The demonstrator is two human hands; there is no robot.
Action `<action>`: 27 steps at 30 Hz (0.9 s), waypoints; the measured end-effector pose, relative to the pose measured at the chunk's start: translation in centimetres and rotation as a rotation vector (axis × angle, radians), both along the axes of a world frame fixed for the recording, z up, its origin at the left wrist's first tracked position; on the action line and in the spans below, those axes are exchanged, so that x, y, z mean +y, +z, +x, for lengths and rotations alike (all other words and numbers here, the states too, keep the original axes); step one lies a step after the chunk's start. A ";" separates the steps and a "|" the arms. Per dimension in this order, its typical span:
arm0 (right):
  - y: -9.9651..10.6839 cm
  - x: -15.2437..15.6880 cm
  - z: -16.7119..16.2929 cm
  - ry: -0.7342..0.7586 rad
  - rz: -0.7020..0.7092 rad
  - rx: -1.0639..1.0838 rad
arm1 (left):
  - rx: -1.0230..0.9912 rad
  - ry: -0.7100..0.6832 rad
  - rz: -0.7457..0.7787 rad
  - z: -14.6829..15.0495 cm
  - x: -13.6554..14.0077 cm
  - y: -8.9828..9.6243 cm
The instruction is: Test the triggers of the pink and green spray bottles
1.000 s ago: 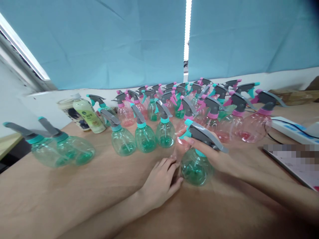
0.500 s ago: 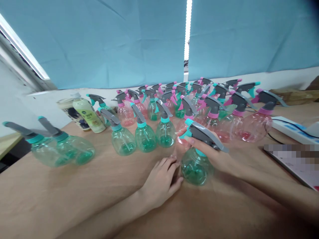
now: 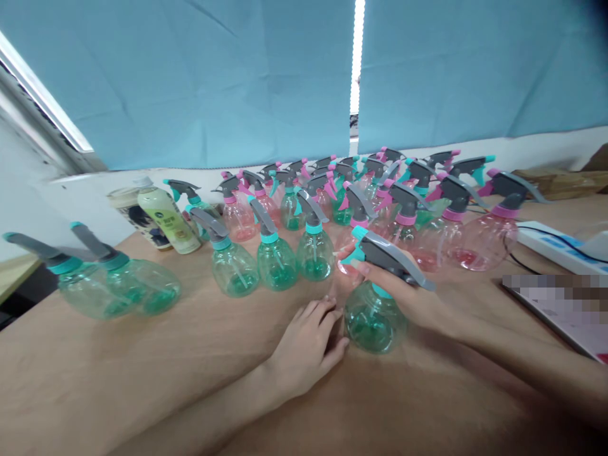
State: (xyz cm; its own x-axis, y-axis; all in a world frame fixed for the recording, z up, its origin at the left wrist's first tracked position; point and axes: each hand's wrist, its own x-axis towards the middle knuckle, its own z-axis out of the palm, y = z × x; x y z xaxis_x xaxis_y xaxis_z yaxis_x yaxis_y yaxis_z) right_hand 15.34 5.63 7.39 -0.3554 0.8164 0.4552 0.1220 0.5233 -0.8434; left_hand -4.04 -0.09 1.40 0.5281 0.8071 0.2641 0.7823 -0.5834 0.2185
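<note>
My right hand is closed round the neck of a green spray bottle with a turquoise trigger and grey head. The bottle stands upright on the table, with a finger up by its trigger. My left hand rests on the tabletop just left of that bottle, fingers apart and loosely bent, nothing in it. Beyond it stand three green spray bottles, the nearest a green bottle. Behind my right hand is a pink spray bottle among several more with pink or turquoise collars.
At the left, a pair of green spray bottles stands apart. A pale green bottle leans by a white container at the back. To the right lie a power strip and a flat dark-edged object. A blue curtain hangs behind.
</note>
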 end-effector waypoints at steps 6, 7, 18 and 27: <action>0.1 0.0 -0.1 -0.012 -0.002 0.002 | -0.005 0.002 0.001 0.0 0.0 0.0; 0.0 0.0 -0.1 -0.023 0.006 0.005 | -0.005 0.002 0.004 0.0 0.0 -0.1; 0.0 0.0 -0.1 0.025 -0.024 0.029 | -0.006 0.001 0.008 -0.1 0.0 -0.1; 0.2 -0.2 -0.1 0.048 -0.098 0.067 | -0.004 0.002 0.012 0.0 0.0 -0.1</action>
